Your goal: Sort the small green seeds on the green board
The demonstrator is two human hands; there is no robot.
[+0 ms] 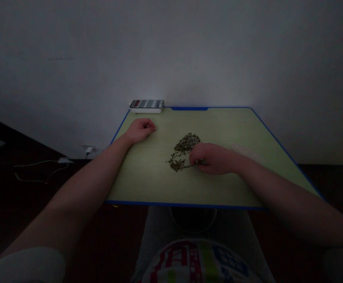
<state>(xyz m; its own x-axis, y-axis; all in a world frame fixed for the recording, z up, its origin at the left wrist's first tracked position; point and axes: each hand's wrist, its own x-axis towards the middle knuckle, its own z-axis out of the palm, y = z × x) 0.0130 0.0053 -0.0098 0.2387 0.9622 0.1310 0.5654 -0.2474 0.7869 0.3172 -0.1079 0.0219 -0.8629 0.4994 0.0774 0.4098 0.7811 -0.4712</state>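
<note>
My right hand [211, 158] is closed around a thin dark stick-like tool [189, 166]; its exact kind is too small and dim to tell. Its tip points left and reaches a small cluster of brown seed-like grains [176, 163]. Just beyond lies a larger pile of grains [187, 142], dark with paler bits among them, close to the knuckles. My left hand [141, 129] rests on the left side of the table, fingers curled in and thumb near the fingertips, with nothing showing in it. It is apart from both piles.
A pale green tabletop [147, 181] with a blue edge stands against the wall. A phone [147, 103] lies on a white box [146, 110] at the back left corner. Whitish grains [244, 150] are spread beyond my right forearm. A dark round container [193, 219] sits below the front edge.
</note>
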